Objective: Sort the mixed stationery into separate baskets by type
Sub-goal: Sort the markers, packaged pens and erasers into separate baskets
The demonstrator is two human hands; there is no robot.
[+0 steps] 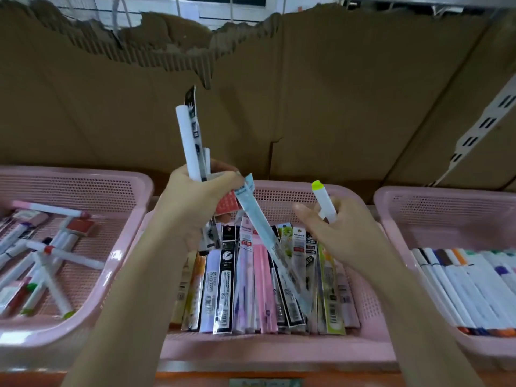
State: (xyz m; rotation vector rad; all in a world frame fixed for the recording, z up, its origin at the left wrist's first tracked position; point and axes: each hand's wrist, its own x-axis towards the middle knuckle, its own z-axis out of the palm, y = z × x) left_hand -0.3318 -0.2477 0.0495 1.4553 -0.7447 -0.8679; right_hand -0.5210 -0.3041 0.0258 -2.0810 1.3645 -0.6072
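A torn brown cardboard wall [307,93] stands behind three pink mesh baskets set side by side on a shelf with an orange front edge [279,377]. The left basket [83,180] holds white markers [50,263] lying crossed and loose. Above the middle basket [279,350], the left hand [195,202] grips a bunch of long stationery: a white pen [188,141] and printed packets pointing up, a pale blue packet [262,227] slanting down toward the basket. This raised bundle hides part of the middle basket's back wall. Packaged refills [251,289] stand in a row inside. The right hand [343,230] holds a white highlighter with a yellow-green tip [324,199], upright. The right basket [446,199] holds white markers in a neat row [469,286].
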